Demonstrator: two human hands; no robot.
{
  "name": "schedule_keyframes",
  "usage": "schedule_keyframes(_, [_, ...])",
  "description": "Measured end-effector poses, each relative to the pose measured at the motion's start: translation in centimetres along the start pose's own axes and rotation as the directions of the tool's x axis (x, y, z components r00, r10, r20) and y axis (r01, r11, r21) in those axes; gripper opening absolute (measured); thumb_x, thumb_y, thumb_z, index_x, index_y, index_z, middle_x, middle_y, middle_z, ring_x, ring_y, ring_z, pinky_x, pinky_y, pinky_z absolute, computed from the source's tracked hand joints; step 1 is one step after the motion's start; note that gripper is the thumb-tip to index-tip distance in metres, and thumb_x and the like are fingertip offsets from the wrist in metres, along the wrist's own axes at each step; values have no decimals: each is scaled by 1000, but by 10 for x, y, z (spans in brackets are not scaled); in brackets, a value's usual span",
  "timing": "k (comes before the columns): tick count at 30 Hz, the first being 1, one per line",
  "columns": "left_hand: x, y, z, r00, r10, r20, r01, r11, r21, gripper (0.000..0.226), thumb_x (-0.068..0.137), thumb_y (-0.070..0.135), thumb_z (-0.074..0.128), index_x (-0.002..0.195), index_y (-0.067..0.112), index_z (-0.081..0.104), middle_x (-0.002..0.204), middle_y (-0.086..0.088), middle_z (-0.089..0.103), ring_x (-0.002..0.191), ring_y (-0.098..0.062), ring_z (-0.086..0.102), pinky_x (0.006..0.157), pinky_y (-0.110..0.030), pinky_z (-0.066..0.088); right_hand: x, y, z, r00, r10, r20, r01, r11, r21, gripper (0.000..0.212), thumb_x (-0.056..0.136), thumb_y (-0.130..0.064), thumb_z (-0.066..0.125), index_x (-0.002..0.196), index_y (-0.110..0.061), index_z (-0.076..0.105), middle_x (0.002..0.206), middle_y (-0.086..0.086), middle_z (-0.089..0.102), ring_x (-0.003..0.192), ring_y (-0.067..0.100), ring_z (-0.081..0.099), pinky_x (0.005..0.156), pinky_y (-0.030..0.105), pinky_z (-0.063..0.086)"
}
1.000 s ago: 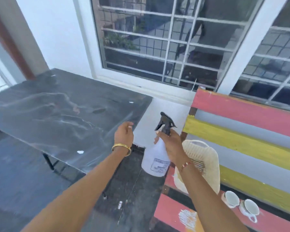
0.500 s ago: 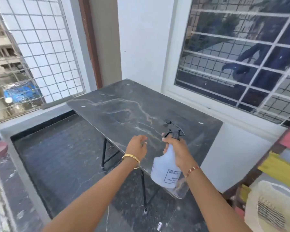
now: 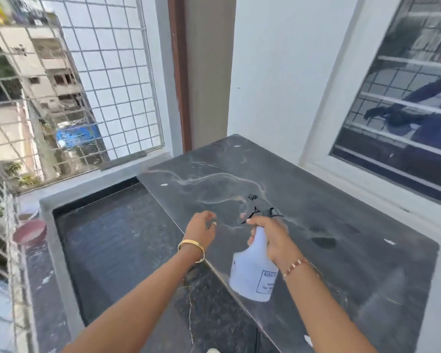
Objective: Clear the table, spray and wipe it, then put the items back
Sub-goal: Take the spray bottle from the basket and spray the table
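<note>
A dark marble table (image 3: 329, 200) with pale veins fills the middle and right of the view, its top bare apart from a few white flecks. My right hand (image 3: 271, 238) grips the neck of a white spray bottle (image 3: 252, 273) with a black trigger head, held over the table's near edge with the nozzle pointing away from me across the top. My left hand (image 3: 201, 225) hovers just left of the bottle above the table's left edge, fingers loosely curled and holding nothing; a gold bangle sits on that wrist.
A barred window (image 3: 405, 110) runs along the wall behind the table on the right. A wire-mesh grille (image 3: 87, 85) closes the balcony on the left above a grey ledge. A pink bowl (image 3: 29, 231) rests on the ledge. Dark floor lies left of the table.
My view has swung left from the painted bench, basket and cups onto the table. Both hands and the spray bottle have moved from beside the bench to over the tabletop.
</note>
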State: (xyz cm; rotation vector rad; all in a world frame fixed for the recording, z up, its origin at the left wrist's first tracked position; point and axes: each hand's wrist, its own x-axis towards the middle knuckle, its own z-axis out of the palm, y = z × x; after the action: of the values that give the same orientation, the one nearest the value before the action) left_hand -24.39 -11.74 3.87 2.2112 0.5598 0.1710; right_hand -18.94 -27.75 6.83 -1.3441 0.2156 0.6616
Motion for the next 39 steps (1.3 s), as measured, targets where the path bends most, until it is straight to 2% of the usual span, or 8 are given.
schedule_keyframes(7, [115,-3,-37,1000,15,-12,-14,1000,28,28,89,7,51,116,4,58,124,-15,59,114,-28,56,100,-27,37,86,-42,43,993,10,117,-17,998,65,22,83,3,54,91,-12,68,69,-7,68,35,0,48,36,14,37])
schedule_keyframes(9, [137,-5,-40,1000,26,0,-26,999,42,28,89,7,51,116,4,59,123,-14,60,115,-28,55,100,-29,37,104,-46,49,988,-15,153,-2,994,110,21,84,4,53,92,-11,66,85,0,72,36,1,49,38,15,37])
schedule_keyframes(14, [193,-7,-35,998,36,51,-38,999,31,27,90,10,51,115,4,58,121,-14,61,111,-29,57,97,-30,40,147,-55,59,991,-20,136,5,994,111,18,86,-2,56,93,-13,68,80,2,71,37,8,37,42,19,37])
schedule_keyframes(16, [216,-8,-32,997,31,75,-32,999,10,27,90,12,50,115,5,59,119,-13,63,110,-28,58,94,-30,41,163,-60,64,997,-38,66,32,996,81,16,85,-3,59,92,-13,69,77,2,70,38,9,39,42,20,37])
schedule_keyframes(21, [287,-12,-27,978,80,194,-74,997,-36,27,88,3,47,112,3,60,118,-13,63,110,-27,58,92,-25,40,219,-76,71,980,7,-198,43,969,245,21,78,-3,61,72,-20,73,68,2,63,45,18,42,46,21,35])
schedule_keyframes(27, [366,-22,-35,887,265,378,-306,951,50,26,88,6,50,112,5,61,118,-16,58,112,-28,55,102,-29,37,264,-92,125,945,-47,-322,56,998,18,16,79,5,59,83,-9,66,76,6,62,56,19,44,48,25,34])
schedule_keyframes(32, [419,-35,-42,824,312,474,-407,906,112,28,88,7,49,113,8,60,121,-16,55,114,-30,53,104,-32,35,307,-92,158,862,-36,-506,96,991,93,17,77,7,64,72,-9,63,69,5,56,55,19,45,45,24,33])
schedule_keyframes(39, [474,-37,-35,780,370,505,-481,870,107,26,89,10,49,113,8,59,118,-14,56,113,-29,53,104,-34,37,342,-109,174,717,-150,-680,168,985,-40,16,73,1,69,66,-13,64,67,1,58,67,17,51,66,29,38])
